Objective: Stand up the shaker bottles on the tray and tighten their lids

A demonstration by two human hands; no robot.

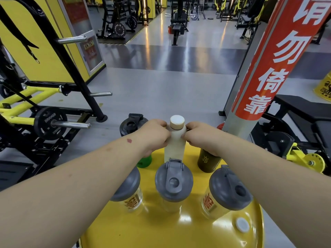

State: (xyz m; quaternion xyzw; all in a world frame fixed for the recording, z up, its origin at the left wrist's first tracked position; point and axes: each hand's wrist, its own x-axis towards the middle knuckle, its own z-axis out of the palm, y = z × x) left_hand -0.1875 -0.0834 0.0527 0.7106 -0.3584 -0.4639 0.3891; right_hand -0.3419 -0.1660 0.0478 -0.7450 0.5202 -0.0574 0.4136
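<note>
A cream bottle with a wooden-coloured cap stands upright at the far middle of the yellow round tray. My left hand and my right hand both grip its shoulder just below the cap. Three clear shakers with grey lids stand in the near row: left, middle, right. A black-lidded shaker stands behind my left hand. A green bottle is mostly hidden under my left wrist, and a dark olive bottle under my right hand.
A small white disc lies on the tray's near right. A red-and-grey pillar rises close on the right, beside a black bench. A rack with weight plates stands on the left. Grey gym floor stretches beyond.
</note>
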